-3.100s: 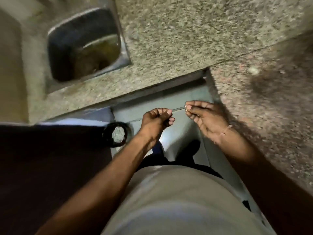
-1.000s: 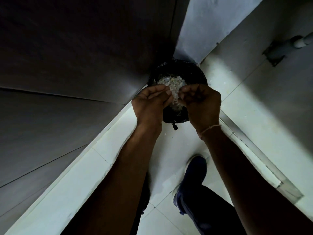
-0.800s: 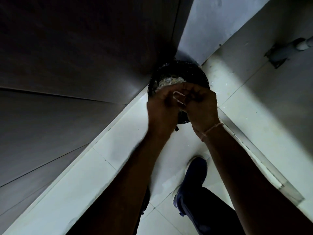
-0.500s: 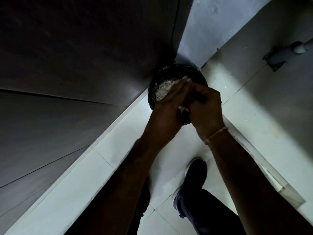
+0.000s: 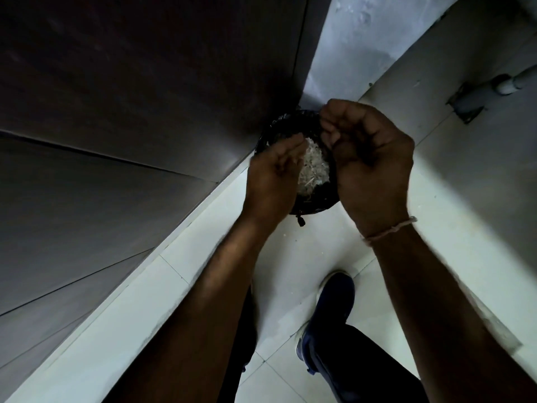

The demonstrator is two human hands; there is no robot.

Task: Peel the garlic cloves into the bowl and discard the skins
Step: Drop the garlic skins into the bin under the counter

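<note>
A small black bin (image 5: pixel 318 205) stands on the floor in the corner, with a pale heap of garlic skins (image 5: pixel 315 167) inside. Both hands hover just above it. My left hand (image 5: pixel 273 175) is over the bin's left rim, slightly blurred, its fingers loosely extended toward the skins and holding nothing I can see. My right hand (image 5: pixel 369 164) is over the right rim with its back toward me, fingers curled in and fingertips close to the thumb; no skin shows between them. No bowl or garlic clove is in view.
Dark cabinet panels (image 5: pixel 116 141) fill the left side. The pale tiled floor (image 5: pixel 290 257) runs underneath, with my dark blue shoe (image 5: pixel 331 312) on it. A grey pipe fitting (image 5: pixel 476 97) sits at the right wall. A few crumbs lie near the bin.
I have bent from the counter down over the bin. In the last second the hands rubbed together above the skins; now they have drawn apart, left lower, right higher.
</note>
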